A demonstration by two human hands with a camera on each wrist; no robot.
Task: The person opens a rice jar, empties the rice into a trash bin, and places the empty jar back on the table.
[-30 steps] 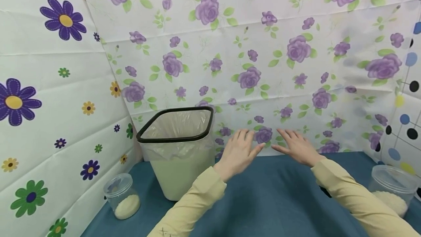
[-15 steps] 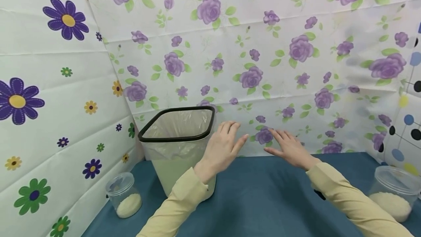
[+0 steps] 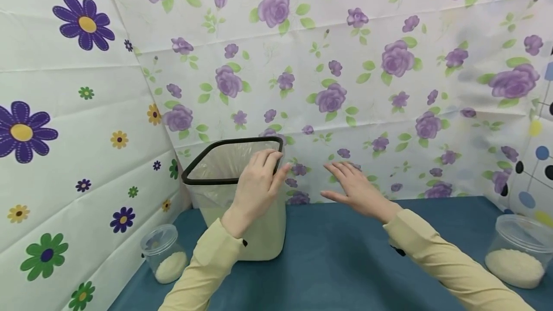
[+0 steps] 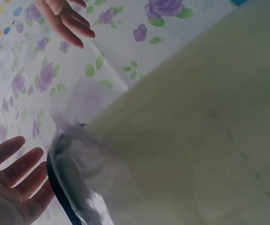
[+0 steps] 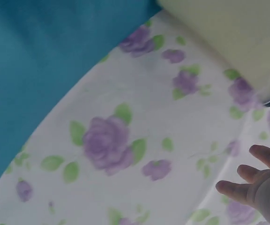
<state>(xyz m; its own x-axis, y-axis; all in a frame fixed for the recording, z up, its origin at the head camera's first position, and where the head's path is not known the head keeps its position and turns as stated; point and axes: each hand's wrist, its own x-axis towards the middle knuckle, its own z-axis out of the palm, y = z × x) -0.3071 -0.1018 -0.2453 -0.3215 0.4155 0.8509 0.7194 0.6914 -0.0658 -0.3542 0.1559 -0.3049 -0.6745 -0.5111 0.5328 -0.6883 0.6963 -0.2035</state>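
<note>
A pale green trash can (image 3: 263, 234) with a black rim and a clear plastic liner (image 3: 216, 161) stands at the back left of the table. My left hand (image 3: 256, 188) is in front of its near right rim corner, fingers extended and holding nothing. In the left wrist view the left hand (image 4: 15, 187) shows spread fingers beside the black rim (image 4: 59, 183). To the right of the can, my right hand (image 3: 358, 191) hovers above the table, its fingers straight and nothing in them. The right wrist view catches these open fingers (image 5: 235, 191) against the floral backdrop.
A clear lidded jar (image 3: 164, 253) with white contents stands left of the can. Another such jar (image 3: 520, 251) is at the far right of the blue table (image 3: 328, 272). Flower-printed sheets (image 3: 328, 61) rise behind and on both sides.
Both hands have moved left toward the trash can. The left hand now overlaps the can's front and rim in the head view; the right hand has followed over the table.
</note>
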